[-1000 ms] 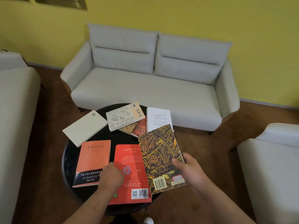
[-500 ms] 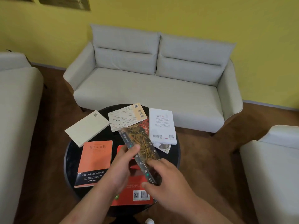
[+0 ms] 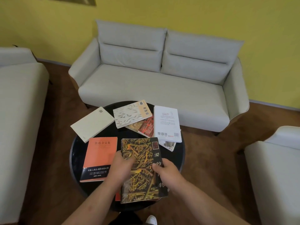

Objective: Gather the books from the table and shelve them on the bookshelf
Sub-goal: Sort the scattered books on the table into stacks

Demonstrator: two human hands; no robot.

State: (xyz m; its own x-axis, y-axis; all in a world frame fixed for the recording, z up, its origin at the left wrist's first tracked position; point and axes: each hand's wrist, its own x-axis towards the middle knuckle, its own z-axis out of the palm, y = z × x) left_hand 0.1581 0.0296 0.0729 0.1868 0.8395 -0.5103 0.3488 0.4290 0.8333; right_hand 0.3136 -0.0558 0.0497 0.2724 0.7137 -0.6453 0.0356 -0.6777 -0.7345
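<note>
Patterned book (image 3: 140, 153) flat between left grip (image 3: 121, 169), right grip (image 3: 168, 173).

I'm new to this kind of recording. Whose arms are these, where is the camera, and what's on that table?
There is no machine here. A person wears one wide-angle camera on the head, looking down, so the two bare arms are their own. The left hand and right hand both hold a dark book with a yellow leaf pattern over a red book that barely shows, on the round black table. Also on the table are an orange book, a cream book, a feather-patterned book overlapping a dark red book, and a white book lying on a half-hidden book. Behind stands a grey sofa. No bookshelf is in view.
</note>
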